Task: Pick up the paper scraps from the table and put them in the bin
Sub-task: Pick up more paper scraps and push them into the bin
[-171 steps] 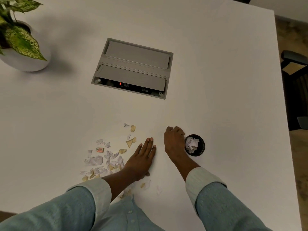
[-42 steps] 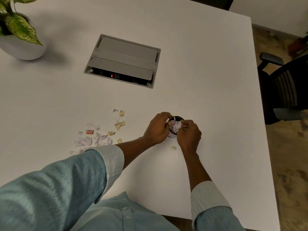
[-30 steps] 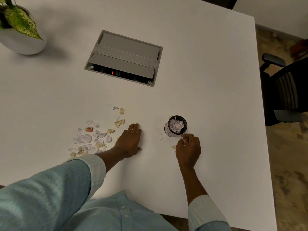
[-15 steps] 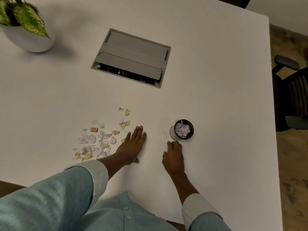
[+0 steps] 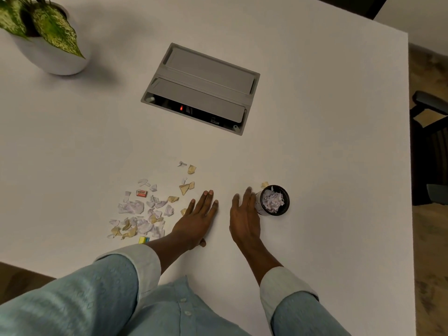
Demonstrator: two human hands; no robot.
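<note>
torn white and tan paper scraps [image 5: 143, 215] lie left of the small black round bin [image 5: 275, 200] on the white desk [image 5: 315, 141]; featherlight, flimsy, best pinched at edges. left hand [image 5: 197, 220] flat, fingers together; right hand [image 5: 243, 218] empty, fingers loosely spread beside the bin.

At upper left we see a plant [image 5: 52, 32] in a white pot [image 5: 60, 63]. Our grey cable box [image 5: 201, 89] sits at upper centre, a chair [image 5: 430, 151] at right edge.

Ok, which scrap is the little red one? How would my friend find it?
Start at the grey hatch set in the white table, then look toward the person, at the scattered paper scraps left of the left hand. Near the pile's far edge lies the red scrap, the only red rectangle among white and tan bits.
</note>
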